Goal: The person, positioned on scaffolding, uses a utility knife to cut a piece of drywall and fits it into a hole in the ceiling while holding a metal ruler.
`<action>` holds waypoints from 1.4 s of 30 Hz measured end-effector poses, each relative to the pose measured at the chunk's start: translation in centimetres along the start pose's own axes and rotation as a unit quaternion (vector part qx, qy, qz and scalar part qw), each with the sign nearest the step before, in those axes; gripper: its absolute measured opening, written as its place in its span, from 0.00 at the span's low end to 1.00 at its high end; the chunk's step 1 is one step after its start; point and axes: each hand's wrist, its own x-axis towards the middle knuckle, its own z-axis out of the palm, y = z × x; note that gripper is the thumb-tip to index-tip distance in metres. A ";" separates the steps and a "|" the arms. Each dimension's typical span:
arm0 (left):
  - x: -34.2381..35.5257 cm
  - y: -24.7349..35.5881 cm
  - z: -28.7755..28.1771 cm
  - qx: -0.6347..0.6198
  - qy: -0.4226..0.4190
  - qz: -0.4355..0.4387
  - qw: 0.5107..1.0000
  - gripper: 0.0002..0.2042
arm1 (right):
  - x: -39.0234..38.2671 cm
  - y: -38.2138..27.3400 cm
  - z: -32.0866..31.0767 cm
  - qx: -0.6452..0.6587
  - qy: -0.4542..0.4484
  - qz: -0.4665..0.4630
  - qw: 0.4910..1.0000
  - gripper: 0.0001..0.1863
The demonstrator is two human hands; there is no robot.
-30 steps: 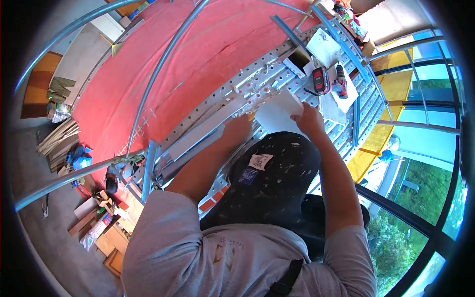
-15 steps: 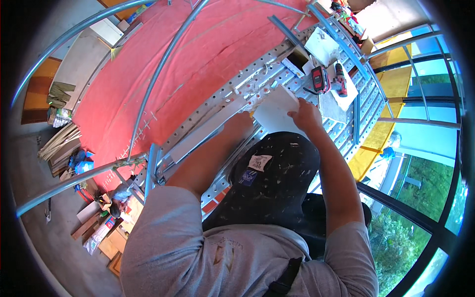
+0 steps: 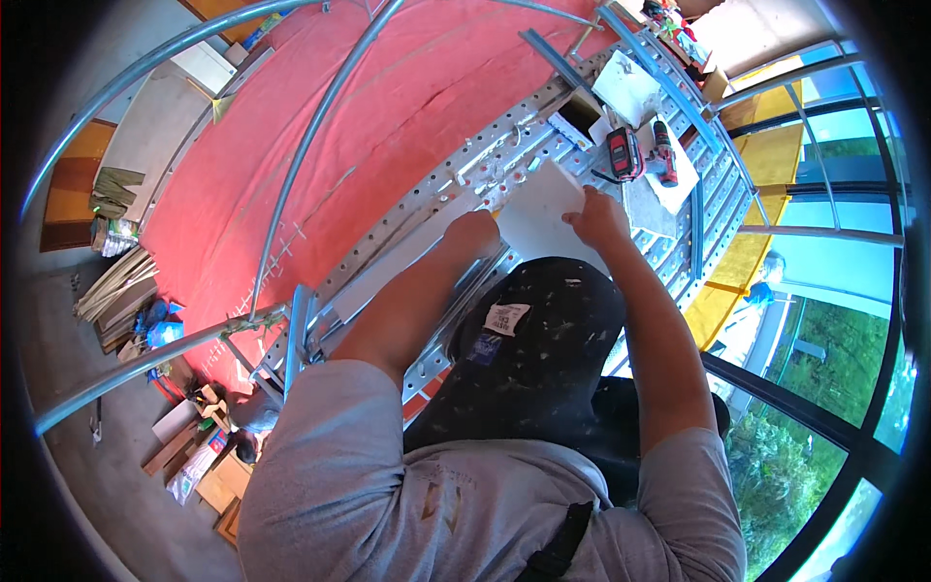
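A white flat board lies in front of my raised knee, over the perforated metal planks. My right hand grips the board's right edge, thumb on the top face. At the board's left edge my left hand is closed in a fist. A small yellow bit shows beside its knuckles, but what it holds is hidden. Left of that hand, a long pale strip runs along the planks, partly covered by my forearm.
A cordless drill and a red-black battery pack rest beyond my right hand. An open box is near them. Blue metal bars and railing tubes border the planks. Below at left, a person bends among wood pieces.
My left hand has shifted slightly away from me along the board's left edge. My right hand keeps its grip, and the board has hardly moved.
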 end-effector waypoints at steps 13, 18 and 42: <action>-2.1 -1.4 1.8 -0.087 0.014 -0.085 0.992 0.24 | 0.3 1.5 0.7 0.045 0.007 0.022 0.999 0.32; -1.0 -1.2 2.3 -0.077 -0.031 -0.099 0.992 0.23 | 0.5 1.7 1.1 0.026 0.007 0.043 0.999 0.33; -0.6 -3.6 4.6 -0.066 -0.008 -0.109 0.992 0.19 | 0.2 -1.0 0.1 -0.003 0.010 -0.014 1.000 0.28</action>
